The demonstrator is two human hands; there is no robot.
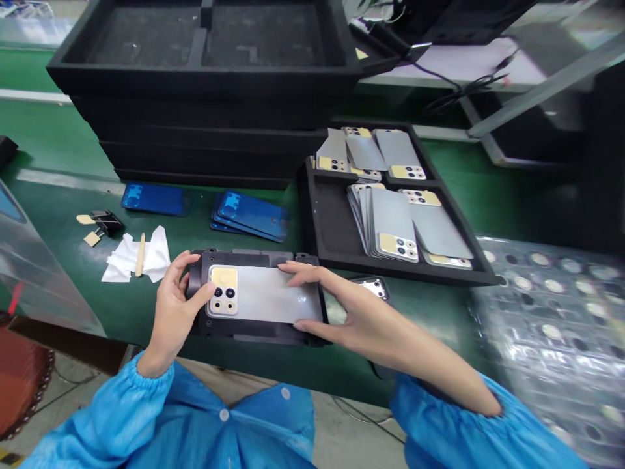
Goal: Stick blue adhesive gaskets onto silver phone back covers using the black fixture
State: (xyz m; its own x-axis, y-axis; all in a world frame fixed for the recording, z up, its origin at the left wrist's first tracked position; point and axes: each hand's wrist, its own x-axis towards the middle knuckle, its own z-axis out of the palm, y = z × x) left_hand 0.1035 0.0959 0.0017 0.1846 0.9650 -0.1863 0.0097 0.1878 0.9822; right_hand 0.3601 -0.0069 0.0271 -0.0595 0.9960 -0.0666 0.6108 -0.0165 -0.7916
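Phone back panel [263, 294] lies seated in a black jig [254, 335] on the tabletop [58, 273]. Left hand [170, 306] clenches the jig's edge, thumb on the panel; right hand [371, 319] spans the panel, its hold unclear. Further panels [390, 221] lie stacked in the foam tray [332, 241], not yet handled.

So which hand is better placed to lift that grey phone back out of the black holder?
Probably the right hand: its fingers spread across the grey phone back, reaching both long edges, while the left hand only touches the camera end with its thumb.
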